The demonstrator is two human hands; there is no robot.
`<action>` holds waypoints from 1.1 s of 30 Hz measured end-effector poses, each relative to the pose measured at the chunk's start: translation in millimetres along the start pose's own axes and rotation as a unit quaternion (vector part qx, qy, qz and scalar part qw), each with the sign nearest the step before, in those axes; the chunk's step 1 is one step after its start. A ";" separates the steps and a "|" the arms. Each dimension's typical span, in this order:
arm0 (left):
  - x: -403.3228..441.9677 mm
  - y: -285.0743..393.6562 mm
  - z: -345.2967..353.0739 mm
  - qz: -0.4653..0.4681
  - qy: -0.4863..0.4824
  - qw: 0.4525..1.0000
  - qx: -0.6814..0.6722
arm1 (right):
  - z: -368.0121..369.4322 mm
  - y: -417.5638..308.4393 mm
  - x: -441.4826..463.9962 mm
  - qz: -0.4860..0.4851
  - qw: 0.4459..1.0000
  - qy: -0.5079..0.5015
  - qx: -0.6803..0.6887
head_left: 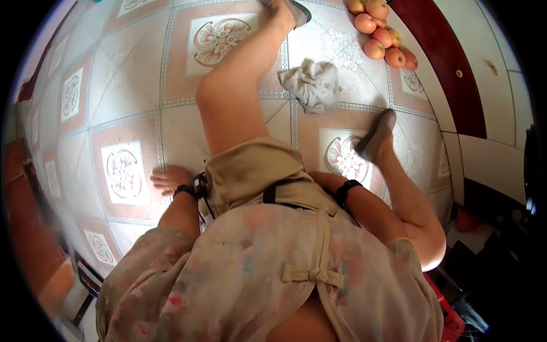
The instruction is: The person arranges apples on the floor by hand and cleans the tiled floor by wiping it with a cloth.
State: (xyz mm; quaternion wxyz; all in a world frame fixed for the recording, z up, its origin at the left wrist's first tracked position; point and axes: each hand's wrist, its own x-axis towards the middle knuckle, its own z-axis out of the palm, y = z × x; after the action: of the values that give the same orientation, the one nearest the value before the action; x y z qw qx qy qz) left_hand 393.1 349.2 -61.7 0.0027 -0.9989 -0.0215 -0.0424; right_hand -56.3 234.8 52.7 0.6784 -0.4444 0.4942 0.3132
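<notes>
My left hand (170,180) is beside the shorts, low over the patterned tile floor (182,128). Its fingers are spread and nothing is in them; whether it touches the tiles is unclear. A black strap with a small device (199,186) is at that wrist. My right hand (326,181) reaches in by the other side of the tan shorts (256,171), which hide its fingers. A black band (347,191) circles the right wrist. Farther forward, a crumpled grey cloth (312,85) lies on the floor between the legs, apart from both hands.
Several red-yellow apples (375,49) sit in a group at the upper right, near a white cabinet with a dark red panel (450,62). One slipper (376,137) is on the foot at right. A red plastic thing (450,313) shows at lower right.
</notes>
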 end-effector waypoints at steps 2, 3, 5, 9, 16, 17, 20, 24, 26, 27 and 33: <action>-9.2 13.5 -13.2 -0.016 0.012 0.999 0.035 | -0.9 -15.1 -7.3 -0.013 0.998 -0.008 -0.062; -10.0 15.1 -17.7 -0.025 0.017 0.998 0.054 | -0.8 -17.5 -1.3 0.003 0.996 -0.030 -0.087; -7.5 11.7 -15.2 -0.014 0.030 0.998 0.057 | -0.4 -19.4 0.6 0.007 0.992 -0.026 -0.124; -6.1 -2.9 2.4 -0.004 0.073 0.995 0.071 | -11.2 -21.4 7.9 0.000 0.973 -0.048 -0.225; -10.8 0.6 -28.6 -0.009 -0.037 0.997 0.063 | -21.4 -10.2 45.5 -0.006 0.923 -0.129 -0.362; -8.0 6.6 -27.8 -0.008 -0.036 0.998 0.059 | -27.6 -20.3 45.4 -0.007 0.923 -0.123 -0.365; -3.9 6.0 -28.6 -0.007 -0.046 0.999 0.024 | -34.7 -26.9 47.8 -0.026 0.928 -0.111 -0.354; -10.5 5.1 -20.2 0.011 0.030 0.999 0.044 | -72.9 -78.7 28.6 0.042 0.924 -0.118 -0.361; -7.9 -4.7 -8.8 0.031 0.040 0.997 0.061 | -100.1 -117.3 7.3 0.059 0.950 -0.061 -0.300; -9.8 -3.7 -12.1 0.035 0.032 0.997 0.056 | -112.8 -131.8 -2.1 0.066 0.960 -0.034 -0.270; -9.0 -0.8 -10.7 0.034 0.051 0.997 0.051 | -145.1 -130.3 21.7 0.058 0.939 -0.104 -0.324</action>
State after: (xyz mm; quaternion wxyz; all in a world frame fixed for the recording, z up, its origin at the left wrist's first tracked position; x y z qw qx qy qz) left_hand 383.1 349.5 -51.8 0.0561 -0.9941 0.0103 -0.0924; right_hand 6.3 48.8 53.5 0.5262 -0.5757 0.3172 0.5395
